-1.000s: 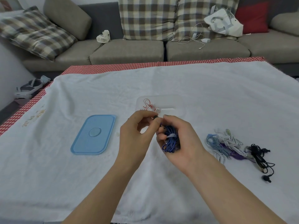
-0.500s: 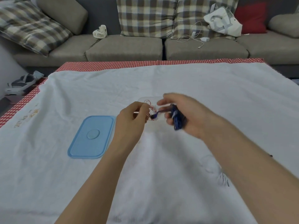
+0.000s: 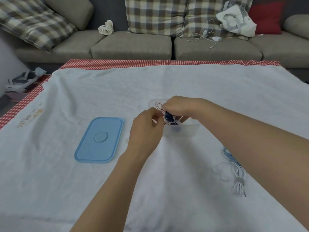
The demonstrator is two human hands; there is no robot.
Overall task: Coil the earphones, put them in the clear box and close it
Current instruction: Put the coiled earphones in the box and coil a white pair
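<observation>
Both hands were over the box (image 3: 192,129): the right hand (image 3: 180,106) gripped the blue earphones (image 3: 168,117), the left hand (image 3: 147,128) pinched their cord. The lid (image 3: 99,140) lay left.

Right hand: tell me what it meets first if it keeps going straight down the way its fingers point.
The right hand would likely press the dark blue earphones onto the floor of the clear box, beside the red earphones; depth is unclear.

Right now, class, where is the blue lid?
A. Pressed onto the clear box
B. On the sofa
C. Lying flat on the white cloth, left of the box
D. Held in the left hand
C: the blue lid lies flat on the white cloth, left of the clear box, with neither hand touching it.
</observation>
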